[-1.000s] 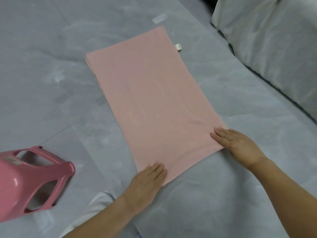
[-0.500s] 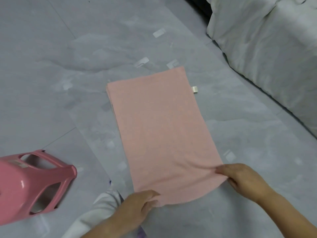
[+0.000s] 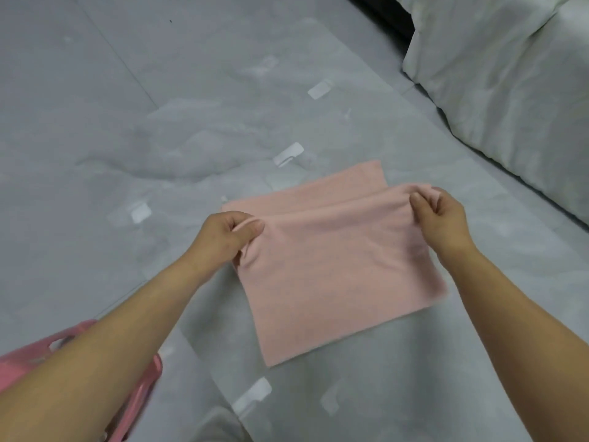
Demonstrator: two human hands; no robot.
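ME: Grey marbled floor tiles are under me, with a clear plastic sheet taped flat over them as my work surface. The soft pink rectangular cloth lies in the middle of that sheet, doubled over on itself.

FRIEND: What have your hands got?

ME: My left hand pinches one corner of the upper layer between thumb and curled fingers. My right hand pinches the other corner the same way. Both are raised a little off the lower layer, whose far edge shows just beyond them.

FRIEND: So you're folding it in half. How do you land it neatly?

ME: I'd say it comes down to tension and alignment. Hold the edge taut between the two hands so the middle doesn't sag, and carry it across level. Then set both corners down on the far corners at once. The left side looks puckered under my thumb, so I'd ease that out first.

FRIEND: Anything in the way?

ME: Not really. A pink plastic stool sits by my left forearm, and a white padded cushion is well apart on the right. Strips of white tape lie just beyond the far edge, but they're flat. Once the corners meet, I'd let go and press along the fold nearest me with flat palms.
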